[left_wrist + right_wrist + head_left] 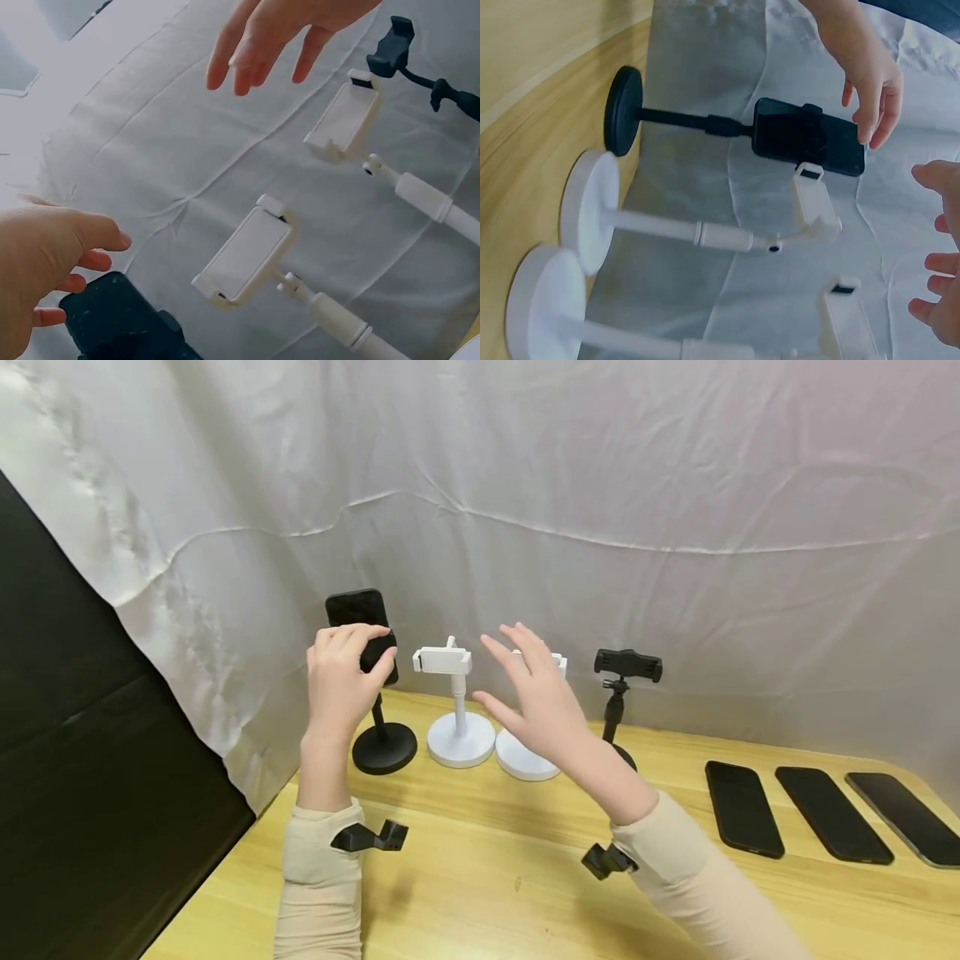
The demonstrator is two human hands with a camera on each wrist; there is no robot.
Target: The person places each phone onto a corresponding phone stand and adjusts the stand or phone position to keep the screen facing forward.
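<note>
A black smartphone (pixel 357 607) stands upright in the clamp of a black round-based phone stand (pixel 384 748). My left hand (pixel 341 681) is right beside this phone, fingers loosely bent and thumb apart from them; in the right wrist view its fingertips (pixel 866 135) are at the phone's upper end. My right hand (pixel 542 697) is raised with fingers spread, holding nothing, in front of a white phone stand (pixel 525 758) whose clamp it partly hides. Between the two hands stands another white phone stand (pixel 459 739), its clamp (pixel 247 251) bare.
Right of the white stands is a black phone stand (pixel 628 665) with a bare clamp. Three dark smartphones lie flat at the right of the wooden table (pixel 465 893): one nearer (pixel 744 810), a middle one (pixel 832 814) and an outer one (pixel 911 818). A grey cloth (pixel 525 468) hangs behind.
</note>
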